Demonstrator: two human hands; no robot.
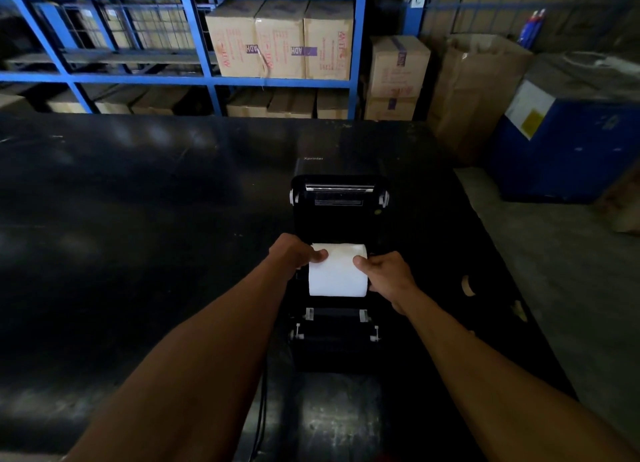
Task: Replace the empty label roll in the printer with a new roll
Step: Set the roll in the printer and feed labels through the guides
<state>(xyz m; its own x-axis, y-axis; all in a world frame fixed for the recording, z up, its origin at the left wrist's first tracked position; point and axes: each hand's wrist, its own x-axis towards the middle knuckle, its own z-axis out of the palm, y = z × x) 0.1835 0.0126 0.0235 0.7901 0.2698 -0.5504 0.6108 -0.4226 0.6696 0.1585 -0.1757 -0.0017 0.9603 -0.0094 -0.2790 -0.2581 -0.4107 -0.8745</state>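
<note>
A black label printer [337, 344] stands on the dark table with its lid [339, 198] swung up and back. A white label roll [337, 271] lies across the open bay, axis left to right. My left hand [294, 252] grips the roll's left end, thumb on top. My right hand [389, 274] grips its right end, thumb also on top. Whether the roll rests in the bay or hangs just above it is unclear. An empty brown cardboard core [467, 285] lies on the table to the printer's right.
The black table [138, 254] stretches left and ahead; its right edge drops to a concrete floor. A cable [261, 409] runs from the printer toward me. Blue shelving [207, 81] with cardboard boxes stands behind, and a blue machine [568, 143] at far right.
</note>
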